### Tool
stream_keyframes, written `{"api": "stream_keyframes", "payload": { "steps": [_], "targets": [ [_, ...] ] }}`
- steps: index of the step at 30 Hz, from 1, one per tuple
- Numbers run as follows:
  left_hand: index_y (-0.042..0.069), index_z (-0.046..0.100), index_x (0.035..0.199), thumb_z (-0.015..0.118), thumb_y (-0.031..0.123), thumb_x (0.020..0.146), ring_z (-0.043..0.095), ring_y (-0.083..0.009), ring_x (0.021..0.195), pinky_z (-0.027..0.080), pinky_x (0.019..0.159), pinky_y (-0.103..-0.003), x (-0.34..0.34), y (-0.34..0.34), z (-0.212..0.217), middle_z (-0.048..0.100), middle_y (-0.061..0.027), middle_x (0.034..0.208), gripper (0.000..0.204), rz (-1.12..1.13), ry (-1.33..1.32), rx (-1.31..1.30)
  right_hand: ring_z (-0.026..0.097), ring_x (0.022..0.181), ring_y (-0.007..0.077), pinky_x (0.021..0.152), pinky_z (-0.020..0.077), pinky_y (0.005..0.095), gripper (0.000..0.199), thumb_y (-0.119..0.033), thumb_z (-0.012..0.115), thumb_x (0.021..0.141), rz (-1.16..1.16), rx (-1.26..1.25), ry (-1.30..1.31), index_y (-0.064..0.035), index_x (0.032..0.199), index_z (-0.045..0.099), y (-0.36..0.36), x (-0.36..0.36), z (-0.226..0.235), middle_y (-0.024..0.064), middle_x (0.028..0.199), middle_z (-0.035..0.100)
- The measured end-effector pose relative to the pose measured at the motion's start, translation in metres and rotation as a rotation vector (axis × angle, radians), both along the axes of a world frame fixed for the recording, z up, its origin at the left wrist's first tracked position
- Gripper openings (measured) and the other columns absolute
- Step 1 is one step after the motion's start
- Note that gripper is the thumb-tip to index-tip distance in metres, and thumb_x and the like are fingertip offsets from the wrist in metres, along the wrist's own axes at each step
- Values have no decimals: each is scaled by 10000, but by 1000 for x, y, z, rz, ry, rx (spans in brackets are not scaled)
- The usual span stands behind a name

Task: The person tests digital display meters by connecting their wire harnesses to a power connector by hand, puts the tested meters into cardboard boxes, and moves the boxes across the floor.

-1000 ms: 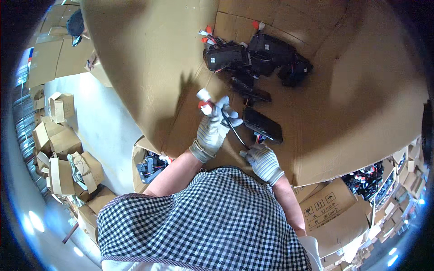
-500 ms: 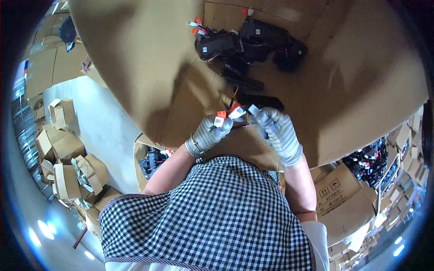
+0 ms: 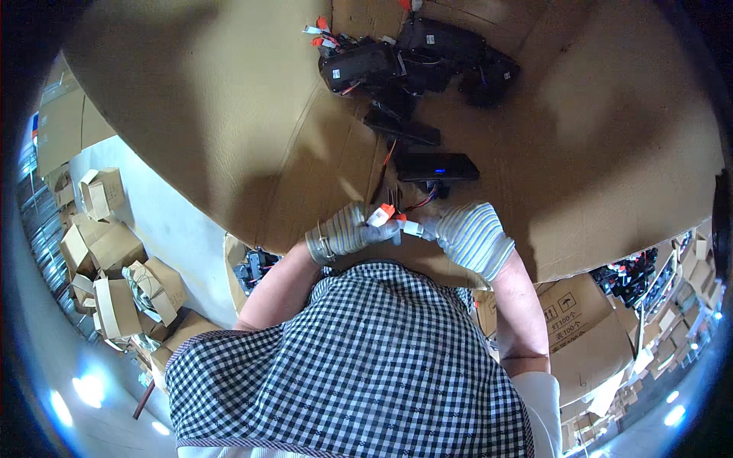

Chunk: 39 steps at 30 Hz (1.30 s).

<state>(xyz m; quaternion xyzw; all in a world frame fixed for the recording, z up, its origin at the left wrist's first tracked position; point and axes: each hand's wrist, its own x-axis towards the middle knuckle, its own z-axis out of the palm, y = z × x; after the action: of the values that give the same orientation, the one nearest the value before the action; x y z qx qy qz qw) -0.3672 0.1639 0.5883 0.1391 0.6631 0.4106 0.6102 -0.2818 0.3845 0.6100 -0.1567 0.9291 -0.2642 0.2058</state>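
My left hand point(image 3: 345, 233), in a striped knit glove, is closed on a cable connector point(image 3: 379, 216) with white and orange-red parts. From the other side my right hand point(image 3: 475, 238), gloved alike, pinches a white connector point(image 3: 413, 228) that meets the left hand's connectors. Thin wires run from the connectors up to a black display unit point(image 3: 437, 167) lying just beyond my hands. A small blue light glows on its face. How far the plugs are pushed together cannot be made out, as fingers hide part of them.
A large cardboard surface point(image 3: 229, 153) spreads under my hands. Farther off on it lie several black units point(image 3: 363, 67) in a pile, with white and red plugs. Cartons point(image 3: 126, 252) stand on the floor at left; at right are a printed carton point(image 3: 580, 336) and more black parts point(image 3: 630, 275).
My right hand has come in and down, bringing its white connector against those in my left hand. The black unit now shows a blue light. The view has shifted slightly.
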Motion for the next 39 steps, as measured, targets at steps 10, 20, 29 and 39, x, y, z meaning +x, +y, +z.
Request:
{"api": "stream_keyframes", "payload": {
  "steps": [10,20,29,39],
  "targets": [
    [75,673,874,549,394,878,564,-139,762,442,748,-297,-2,1,3,644,-47,799,343,-31,15,-81,598,598,247,471,453,384,145,-210,545,785,-81,-77,42,-168,900,622,-5,11,-15,64,681,588],
    [75,687,867,527,416,867,551,-136,764,431,741,-296,0,-2,6,642,-31,819,376,47,-19,-19,601,599,244,482,461,380,137,-204,557,778,-97,-90,108,-159,887,628,-10,11,-22,73,688,594],
    [37,575,1074,517,352,903,377,-57,470,330,440,-229,1,2,-15,491,33,604,362,790,-232,145,592,704,252,552,488,354,198,-54,542,825,-952,-172,58,-121,985,638,12,-34,-59,87,845,602],
    [90,580,1031,570,359,874,362,-65,475,325,469,-228,16,8,-23,420,58,583,312,1000,-368,107,385,1233,331,1018,329,389,374,-371,635,782,-565,143,-35,-108,1047,655,-46,-117,-173,134,1364,391]
  ]
}}
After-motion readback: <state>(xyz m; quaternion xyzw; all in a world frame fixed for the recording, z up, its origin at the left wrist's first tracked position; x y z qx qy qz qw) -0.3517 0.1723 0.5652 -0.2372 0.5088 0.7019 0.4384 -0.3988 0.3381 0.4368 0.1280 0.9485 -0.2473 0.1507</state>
